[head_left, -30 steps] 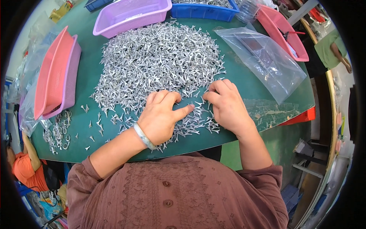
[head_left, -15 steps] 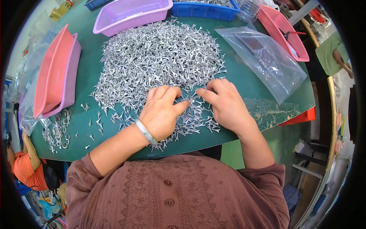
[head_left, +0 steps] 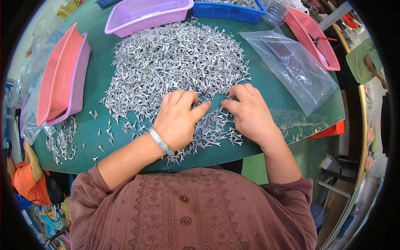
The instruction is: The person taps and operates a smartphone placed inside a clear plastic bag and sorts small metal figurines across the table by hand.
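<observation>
A broad pile of small silver tower-shaped metal charms covers the middle of the green table. My left hand, with a pale bangle on its wrist, rests at the pile's near edge. Its fingers are bent and the thumb stands apart from them, with no charm visible between. Opposite it, my right hand has thumb and forefinger apart over the right part of the same edge. Between and below the hands lies a smaller spread of loose charms. Some fingertips are hidden among the pieces.
Pink and purple baskets stand at left, near metal key rings. Behind the pile are a purple basket and a blue bin. A clear plastic bag and a pink basket lie right. Other people are at both sides.
My hands have drawn slightly apart, and the gap between thumb and forefinger has widened on the left hand. A strip of green tabletop now shows between the hands.
</observation>
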`<control>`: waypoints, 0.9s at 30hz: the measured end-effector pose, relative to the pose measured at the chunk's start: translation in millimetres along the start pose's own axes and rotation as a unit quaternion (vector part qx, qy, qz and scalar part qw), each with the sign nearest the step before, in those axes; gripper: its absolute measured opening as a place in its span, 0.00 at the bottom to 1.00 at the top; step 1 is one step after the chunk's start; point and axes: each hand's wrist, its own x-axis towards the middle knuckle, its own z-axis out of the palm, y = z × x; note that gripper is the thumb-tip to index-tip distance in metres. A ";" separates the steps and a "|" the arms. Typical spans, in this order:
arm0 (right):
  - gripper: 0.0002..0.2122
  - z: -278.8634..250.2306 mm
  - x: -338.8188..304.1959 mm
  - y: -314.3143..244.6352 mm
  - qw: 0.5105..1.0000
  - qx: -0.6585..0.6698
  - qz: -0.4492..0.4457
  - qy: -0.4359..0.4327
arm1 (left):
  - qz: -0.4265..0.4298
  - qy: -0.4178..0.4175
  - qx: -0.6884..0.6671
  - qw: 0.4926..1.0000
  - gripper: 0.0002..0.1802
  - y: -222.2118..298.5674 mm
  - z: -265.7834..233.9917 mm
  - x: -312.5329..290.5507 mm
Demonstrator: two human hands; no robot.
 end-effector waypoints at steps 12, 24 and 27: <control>0.15 -7.2 5.7 -6.4 0.997 -0.026 0.035 -0.058 | -0.013 -0.025 0.019 0.999 0.23 9.0 4.3 2.8; 0.11 -3.2 8.3 -5.2 0.999 -0.029 0.017 -0.025 | -0.034 0.030 -0.016 0.999 0.19 -2.0 -10.4 -13.3; 0.08 3.3 10.4 -9.3 1.000 0.027 -0.009 0.006 | -0.037 0.024 -0.013 0.999 0.18 -2.8 -8.3 -13.5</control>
